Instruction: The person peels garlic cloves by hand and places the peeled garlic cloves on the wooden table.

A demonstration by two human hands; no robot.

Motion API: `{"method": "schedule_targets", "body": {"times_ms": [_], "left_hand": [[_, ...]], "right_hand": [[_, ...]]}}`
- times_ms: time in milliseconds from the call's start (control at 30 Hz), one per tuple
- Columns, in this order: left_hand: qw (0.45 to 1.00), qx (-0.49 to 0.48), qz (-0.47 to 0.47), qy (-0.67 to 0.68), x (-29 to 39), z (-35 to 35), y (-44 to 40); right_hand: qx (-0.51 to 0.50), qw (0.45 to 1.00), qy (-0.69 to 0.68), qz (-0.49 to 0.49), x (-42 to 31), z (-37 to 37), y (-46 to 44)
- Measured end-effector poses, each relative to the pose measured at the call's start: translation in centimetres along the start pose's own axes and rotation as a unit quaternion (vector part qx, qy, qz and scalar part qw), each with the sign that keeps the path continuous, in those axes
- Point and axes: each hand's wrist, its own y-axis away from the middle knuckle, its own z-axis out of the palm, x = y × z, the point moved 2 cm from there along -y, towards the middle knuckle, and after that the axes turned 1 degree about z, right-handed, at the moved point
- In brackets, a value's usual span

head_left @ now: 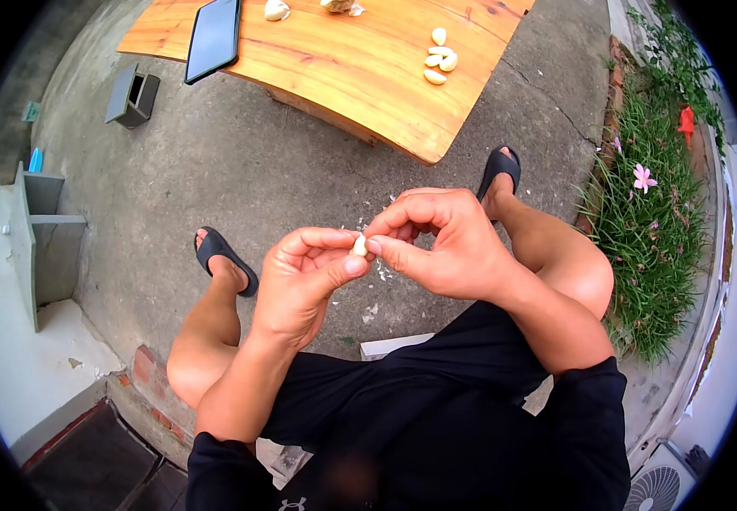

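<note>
A small pale garlic clove [359, 246] is pinched between the thumb and fingers of my left hand [307, 277], above the gap between my knees. The thumb and forefinger of my right hand [445, 243] meet at the clove's upper right side, closed on its tip or a bit of skin there. Several peeled garlic cloves [435, 77] lie in a small group on the right part of the wooden table [343, 85]. Toward its far edge sit a whitish garlic piece [276, 10] and a partly cut-off garlic bulb [337, 5].
A dark tablet [213, 40] lies at the table's left edge. Bits of skin [371, 311] litter the concrete floor below my hands. A grey box [132, 95] stands on the floor at left. Grass with pink flowers [644, 177] borders the right side.
</note>
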Motion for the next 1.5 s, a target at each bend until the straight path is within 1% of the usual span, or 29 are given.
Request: {"method": "schedule_targets", "body": {"times_ms": [167,233,333,433,533,633,733,833,933,1067,1167,1267,1367,1500], "left_hand": [[0.998,0.007,0.024,-0.052,0.0,0.1,0.1],[0.998,0.012,0.025,-0.059,0.0,0.2,0.1],[0.998,0.008,0.014,-0.057,0.0,0.3,0.2],[1.0,-0.001,-0.017,-0.02,0.2,0.5,0.3],[0.999,0.0,-0.041,0.008,0.2,0.5,0.3],[0.999,0.006,-0.041,0.007,0.2,0.5,0.3],[0.999,-0.002,-0.034,0.003,0.2,0.4,0.3],[0.999,-0.012,-0.048,0.017,0.0,0.1,0.3],[0.995,-0.009,-0.074,0.065,-0.1,0.0,0.3],[0.991,0.007,-0.085,0.105,-0.4,0.1,0.2],[0.991,0.005,-0.087,0.101,-0.8,-0.3,0.2],[0.996,0.021,-0.081,0.041,-1.0,-0.4,0.2],[0.996,0.018,-0.074,0.041,-0.8,-0.3,0.2],[0.998,0.038,-0.018,-0.039,-0.7,-0.3,0.2]], "right_hand": [[0.014,1.0,0.012,-0.013,-0.2,0.2,0.1],[0.02,0.999,0.024,-0.034,-0.2,0.3,0.1],[0.027,0.998,0.041,-0.033,0.1,0.3,0.1],[0.016,1.0,0.0,0.026,0.4,0.4,0.2],[0.028,0.998,-0.035,0.048,0.3,0.4,0.1],[0.006,0.999,-0.022,0.024,-0.4,0.0,0.2],[0.005,0.996,0.028,-0.086,-0.3,-0.1,-0.2],[-0.018,0.997,0.027,-0.066,-0.2,-0.2,-0.1],[0.067,0.997,0.018,-0.027,0.8,-0.1,0.0],[-0.004,0.987,-0.112,0.113,1.2,0.1,0.2],[-0.046,0.981,-0.138,0.129,1.2,0.6,0.2],[-0.045,0.962,-0.195,0.188,0.9,0.6,0.2],[-0.054,0.951,-0.222,0.206,1.2,0.8,0.2],[-0.051,0.947,-0.239,0.208,1.3,1.1,0.3]]}}
